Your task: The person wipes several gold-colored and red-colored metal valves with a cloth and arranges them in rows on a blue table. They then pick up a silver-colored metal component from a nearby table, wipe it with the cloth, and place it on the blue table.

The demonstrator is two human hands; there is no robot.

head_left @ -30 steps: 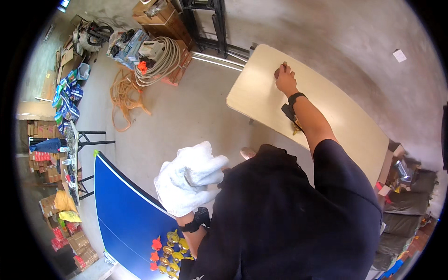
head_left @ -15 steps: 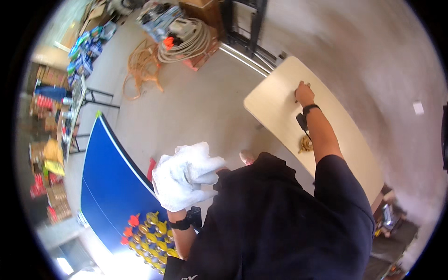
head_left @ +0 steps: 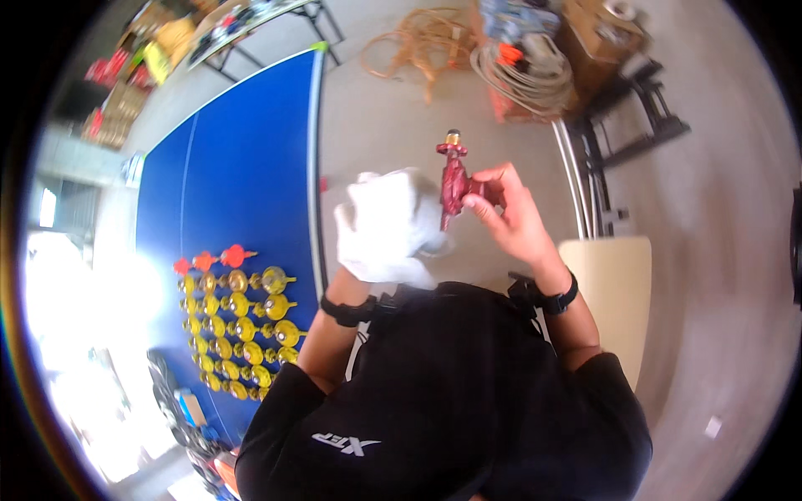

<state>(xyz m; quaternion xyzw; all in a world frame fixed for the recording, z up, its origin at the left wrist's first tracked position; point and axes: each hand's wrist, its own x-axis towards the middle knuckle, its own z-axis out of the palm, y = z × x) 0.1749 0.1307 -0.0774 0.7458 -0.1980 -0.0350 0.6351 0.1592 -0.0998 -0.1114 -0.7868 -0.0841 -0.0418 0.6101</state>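
My right hand (head_left: 520,219) pinches a dark red gas regulator (head_left: 454,185) between thumb and fingers, in front of my chest. The regulator stands upright, its brass and black end at the top. Right beside it, on its left, is a bunched white cloth (head_left: 388,219), held by my left hand (head_left: 352,284). The cloth covers the fingers of that hand. Whether cloth and regulator touch, I cannot tell.
A blue table (head_left: 242,159) on the left bears rows of yellow regulators (head_left: 244,329) and a few red ones (head_left: 205,261). A cream table (head_left: 614,275) stands at the right. Coiled hose (head_left: 535,79) and orange tubing (head_left: 418,46) lie on the floor ahead.
My right hand has come from the cream table to my front, now holding the red regulator. The cloth in my left hand has come close beside it. The view has turned left.
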